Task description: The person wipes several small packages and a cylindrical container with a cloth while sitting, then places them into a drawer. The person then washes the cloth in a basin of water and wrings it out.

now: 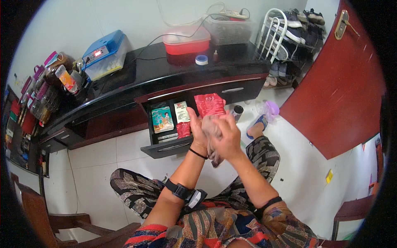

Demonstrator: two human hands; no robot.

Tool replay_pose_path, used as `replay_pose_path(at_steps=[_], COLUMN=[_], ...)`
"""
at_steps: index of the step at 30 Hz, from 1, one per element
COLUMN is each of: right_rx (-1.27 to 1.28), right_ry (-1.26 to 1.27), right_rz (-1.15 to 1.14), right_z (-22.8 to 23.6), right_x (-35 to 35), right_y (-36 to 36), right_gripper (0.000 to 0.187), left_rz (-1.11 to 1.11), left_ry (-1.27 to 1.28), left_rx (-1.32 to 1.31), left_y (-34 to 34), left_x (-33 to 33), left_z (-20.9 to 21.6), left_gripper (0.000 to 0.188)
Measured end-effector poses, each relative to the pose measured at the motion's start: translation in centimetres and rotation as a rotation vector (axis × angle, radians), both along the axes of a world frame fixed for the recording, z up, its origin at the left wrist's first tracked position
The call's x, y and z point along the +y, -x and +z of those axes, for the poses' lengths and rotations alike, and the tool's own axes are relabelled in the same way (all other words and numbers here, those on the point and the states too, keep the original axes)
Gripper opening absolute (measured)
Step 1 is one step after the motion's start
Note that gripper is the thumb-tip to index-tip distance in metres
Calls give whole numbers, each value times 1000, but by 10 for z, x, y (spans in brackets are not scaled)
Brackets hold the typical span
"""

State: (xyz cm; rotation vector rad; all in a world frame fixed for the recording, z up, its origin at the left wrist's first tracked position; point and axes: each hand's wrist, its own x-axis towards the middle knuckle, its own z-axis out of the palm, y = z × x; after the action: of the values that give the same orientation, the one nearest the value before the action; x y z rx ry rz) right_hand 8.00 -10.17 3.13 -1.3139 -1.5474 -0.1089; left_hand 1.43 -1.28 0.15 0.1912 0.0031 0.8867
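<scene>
Clutching greyish cloth (211, 128) in right fingers (225, 124) against partly extended left fingers (193, 118), hold there unclear. Sits between both, beside open drawer (167, 149). Just beyond: red packet (209, 105), can't tell if held.

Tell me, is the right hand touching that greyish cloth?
Touching. The head view shows the right hand with fingers curled onto the greyish cloth, no gap visible between them.

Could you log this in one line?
left hand: on greyish cloth | right hand: on cloth | red packet: at hands | drawer: open
</scene>
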Motion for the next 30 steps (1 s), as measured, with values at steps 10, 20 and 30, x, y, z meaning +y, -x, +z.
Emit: replay_pose_path(at_steps=[10,20,30], right_rx=[498,1202,1100], right_ry=[480,618,549], right_rz=[332,529,470], right_z=[2,-18,-45], right_x=[10,-24,-33], right_y=[-43,-78,-86], right_gripper=[24,37,27], left_rz=[87,70,61], left_ry=[-152,-228,-465], left_rx=[252,239,410], left_y=[-4,5,-12], left_x=[-15,-10,-14], left_z=[-9,-6,-41], left_gripper=[49,36,24])
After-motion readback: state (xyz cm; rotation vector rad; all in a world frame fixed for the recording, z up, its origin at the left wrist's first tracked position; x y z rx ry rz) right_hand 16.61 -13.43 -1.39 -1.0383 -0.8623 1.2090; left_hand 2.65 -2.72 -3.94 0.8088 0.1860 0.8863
